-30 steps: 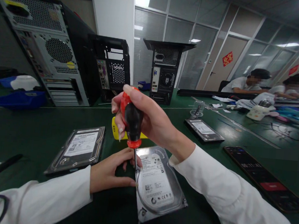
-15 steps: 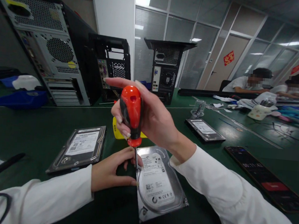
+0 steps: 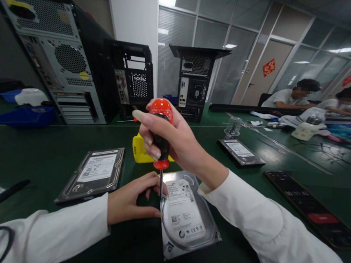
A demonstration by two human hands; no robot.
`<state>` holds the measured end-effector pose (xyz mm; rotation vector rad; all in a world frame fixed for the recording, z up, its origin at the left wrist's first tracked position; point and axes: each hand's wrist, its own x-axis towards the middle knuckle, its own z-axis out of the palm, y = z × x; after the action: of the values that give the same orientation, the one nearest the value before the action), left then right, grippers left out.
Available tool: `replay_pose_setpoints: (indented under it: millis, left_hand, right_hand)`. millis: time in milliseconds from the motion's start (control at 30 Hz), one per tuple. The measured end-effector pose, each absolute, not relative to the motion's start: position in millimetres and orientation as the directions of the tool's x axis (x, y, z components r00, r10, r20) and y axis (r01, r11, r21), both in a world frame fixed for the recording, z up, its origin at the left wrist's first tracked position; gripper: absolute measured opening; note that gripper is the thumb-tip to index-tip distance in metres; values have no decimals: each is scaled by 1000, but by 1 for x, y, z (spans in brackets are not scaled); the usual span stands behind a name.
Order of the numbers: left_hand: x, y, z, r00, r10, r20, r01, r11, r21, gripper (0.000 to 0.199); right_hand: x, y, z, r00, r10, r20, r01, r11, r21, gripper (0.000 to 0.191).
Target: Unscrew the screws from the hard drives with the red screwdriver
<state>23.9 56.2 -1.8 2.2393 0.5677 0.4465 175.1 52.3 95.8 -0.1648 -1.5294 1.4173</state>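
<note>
A red-and-black screwdriver [image 3: 161, 146] stands nearly upright in my right hand [image 3: 177, 138], which is wrapped round its handle with the thumb across the grip. Its shaft runs down to the left edge of a silver hard drive [image 3: 188, 214] with a white label, lying flat on the table. At that edge my left hand [image 3: 135, 199] holds the drive, thumb and fingertips on it either side of the shaft. The screwdriver's tip and any screw under it are too small to make out. Behind the drive, partly hidden by my right hand, is a yellow object [image 3: 140, 151].
Another hard drive [image 3: 98, 172] lies to the left, and one more [image 3: 240, 152] at the right beside a clear plastic cover [image 3: 233, 126]. A phone [image 3: 310, 206] showing a timer is at right. Computer cases [image 3: 193, 82] stand behind. Two people [image 3: 292, 98] sit across the room.
My right hand has turned round the screwdriver handle, its thumb now across the front. The handle has become more upright and shifted slightly right. My left hand and the drive stay put.
</note>
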Motion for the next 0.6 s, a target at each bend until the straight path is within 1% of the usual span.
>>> replay_pose_setpoints:
  millis: [133,267,367,433,533,600]
  left_hand:
    - [23,57,-3,837,529,138,261,-609,749,30]
    - [25,55,-1,831,534,155,250,-608,753,28]
    - [28,52,2,787,589,185,277,-605,747,19]
    - [29,49,5,735,647,205,323,-599,733,17]
    - [29,48,5,648,720,250,391,-595,702,18]
    - [29,47,4,613,739,279,412,-600,685,19]
  right_hand:
    - [175,54,97,-522,646,557,-493,304,-815,13]
    - [174,53,98,-546,636,545,-477,298,-827,17]
    - [175,52,98,-530,637,560,-457,342,-821,23]
    - [176,51,99,-519,633,574,-451,367,-813,25]
    - [176,46,102,-570,604,557,-474,312,-823,22]
    - [176,42,104,-586,601,543,-477,286,-831,24]
